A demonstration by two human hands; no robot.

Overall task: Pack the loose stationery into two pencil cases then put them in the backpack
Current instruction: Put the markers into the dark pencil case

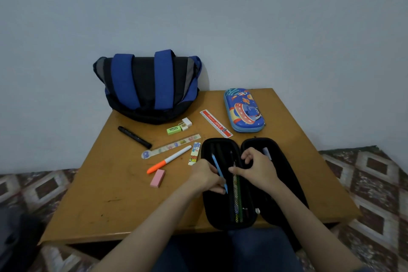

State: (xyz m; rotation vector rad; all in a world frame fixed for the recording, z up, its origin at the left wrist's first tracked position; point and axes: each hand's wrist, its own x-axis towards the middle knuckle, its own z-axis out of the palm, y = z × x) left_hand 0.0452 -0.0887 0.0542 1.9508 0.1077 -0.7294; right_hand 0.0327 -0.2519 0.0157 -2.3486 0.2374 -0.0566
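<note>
A black pencil case [223, 216] lies open at the table's front, with green pencils [237, 194] inside its left half. My left hand [205, 175] pinches a light blue pen [219, 170] over that half. My right hand [257, 169] hovers over the case's spine with fingers curled; whether it holds anything is unclear. A closed blue space-print case [244, 109] sits at the back right. The blue and black backpack [150, 86] leans on the wall at the back left.
Loose on the wooden table [106, 194]: a black marker [134, 137], green eraser [174, 130], white sharpener [186, 122], red ruler [216, 123], patterned ruler [172, 146], orange highlighter [169, 159], pink eraser [157, 178], small cartoon-print piece [194, 153].
</note>
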